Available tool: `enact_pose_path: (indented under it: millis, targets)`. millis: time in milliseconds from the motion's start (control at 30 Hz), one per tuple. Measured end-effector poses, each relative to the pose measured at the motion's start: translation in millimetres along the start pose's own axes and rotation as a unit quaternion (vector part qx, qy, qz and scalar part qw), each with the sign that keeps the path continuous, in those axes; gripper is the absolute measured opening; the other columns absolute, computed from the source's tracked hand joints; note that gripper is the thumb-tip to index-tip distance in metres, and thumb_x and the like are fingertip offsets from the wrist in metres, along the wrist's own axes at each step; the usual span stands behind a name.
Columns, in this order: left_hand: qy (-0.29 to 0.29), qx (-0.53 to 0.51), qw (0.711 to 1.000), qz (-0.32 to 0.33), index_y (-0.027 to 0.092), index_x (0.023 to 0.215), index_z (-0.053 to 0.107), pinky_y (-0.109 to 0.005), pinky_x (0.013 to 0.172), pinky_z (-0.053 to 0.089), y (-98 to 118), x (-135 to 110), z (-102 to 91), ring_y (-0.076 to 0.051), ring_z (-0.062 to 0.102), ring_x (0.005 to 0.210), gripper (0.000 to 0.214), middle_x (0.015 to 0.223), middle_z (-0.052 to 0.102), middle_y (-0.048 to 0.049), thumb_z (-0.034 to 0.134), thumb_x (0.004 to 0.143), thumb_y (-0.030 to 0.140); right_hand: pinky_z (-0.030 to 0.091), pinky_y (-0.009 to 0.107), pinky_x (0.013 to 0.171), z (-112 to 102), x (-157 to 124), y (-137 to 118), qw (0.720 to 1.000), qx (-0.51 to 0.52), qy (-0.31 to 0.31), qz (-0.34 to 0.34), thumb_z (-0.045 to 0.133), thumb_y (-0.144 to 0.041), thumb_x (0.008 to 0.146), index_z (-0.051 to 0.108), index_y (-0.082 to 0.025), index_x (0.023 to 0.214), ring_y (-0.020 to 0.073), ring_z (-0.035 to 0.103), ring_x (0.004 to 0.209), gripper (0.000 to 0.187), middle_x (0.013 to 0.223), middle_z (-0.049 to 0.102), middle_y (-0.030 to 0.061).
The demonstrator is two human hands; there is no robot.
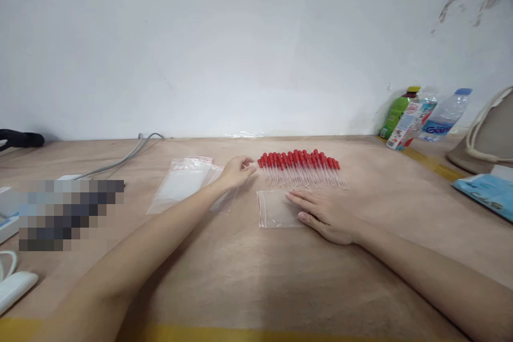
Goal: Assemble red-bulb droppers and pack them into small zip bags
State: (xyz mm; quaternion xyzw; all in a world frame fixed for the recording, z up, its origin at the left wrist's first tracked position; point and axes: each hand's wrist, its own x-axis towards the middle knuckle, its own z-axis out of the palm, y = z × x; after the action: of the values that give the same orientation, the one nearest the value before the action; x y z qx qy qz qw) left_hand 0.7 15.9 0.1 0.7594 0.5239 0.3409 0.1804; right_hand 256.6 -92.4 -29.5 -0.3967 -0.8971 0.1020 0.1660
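Observation:
A row of several glass droppers with red rubber bulbs (301,168) lies on the wooden table (248,272), bulbs toward the wall. My left hand (236,171) reaches to the row's left end, its fingertips pinched together right at the first red bulb. In front of the row lies a small clear zip bag (274,209). My right hand (323,215) rests flat on the bag's right side, fingers stretched out. A stack of clear zip bags (182,181) lies under and left of my left wrist.
Three plastic bottles (420,115) lean against the wall at the back right, beside a beige bag (487,133) and a blue packet (487,195). Grey cables (124,157) run along the back left. A white device (16,288) sits at the near left edge.

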Motion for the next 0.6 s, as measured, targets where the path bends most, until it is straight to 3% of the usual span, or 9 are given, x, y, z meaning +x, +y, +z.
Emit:
enact_pose_path:
  millis: [100, 233, 467, 600]
  targets:
    - [-0.013, -0.028, 0.999, -0.037, 0.011, 0.102, 0.059, -0.028, 0.074, 0.043, 0, 36, 14.0, -0.018, 0.057, 0.078, 0.037, 0.091, 0.062, -0.0099, 0.056, 0.072, 0.032, 0.028, 0.045, 0.101, 1, 0, 1, 1.0, -0.007, 0.003, -0.004, 0.03, -0.042, 0.089, 0.025, -0.024, 0.136, 0.0214, 0.029, 0.126, 0.051, 0.138, 0.032, 0.0069]
    - [-0.04, -0.08, 0.994, -0.07, 0.011, 0.088, 0.064, -0.025, 0.07, 0.043, 2, 66, 30.0, -0.017, 0.059, 0.074, 0.029, 0.085, 0.065, -0.0083, 0.057, 0.072, 0.034, 0.029, 0.045, 0.101, 2, 0, 2, 1.0, -0.005, 0.012, -0.011, 0.032, -0.042, 0.088, 0.026, -0.024, 0.135, 0.0218, 0.03, 0.125, 0.051, 0.137, 0.032, 0.0075]
    - [-0.049, -0.16, 0.981, -0.099, 0.01, 0.065, 0.062, -0.025, 0.059, 0.043, 4, 77, 47.7, -0.013, 0.054, 0.055, 0.026, 0.059, 0.062, -0.0048, 0.068, 0.064, 0.036, 0.028, 0.044, 0.101, 4, 1, 4, 1.0, -0.001, 0.014, -0.013, 0.033, -0.043, 0.087, 0.023, -0.023, 0.136, 0.022, 0.029, 0.125, 0.054, 0.138, 0.032, 0.0077]
    - [-0.02, -0.2, 0.976, -0.085, 0.011, 0.068, 0.061, -0.025, 0.059, 0.042, 3, 74, 33.9, -0.012, 0.053, 0.057, 0.028, 0.06, 0.061, -0.004, 0.064, 0.068, 0.039, 0.028, 0.043, 0.102, 2, 1, 1, 1.0, -0.009, 0.001, -0.004, 0.032, -0.044, 0.087, 0.023, -0.019, 0.137, 0.0216, 0.029, 0.125, 0.056, 0.138, 0.031, 0.0093]
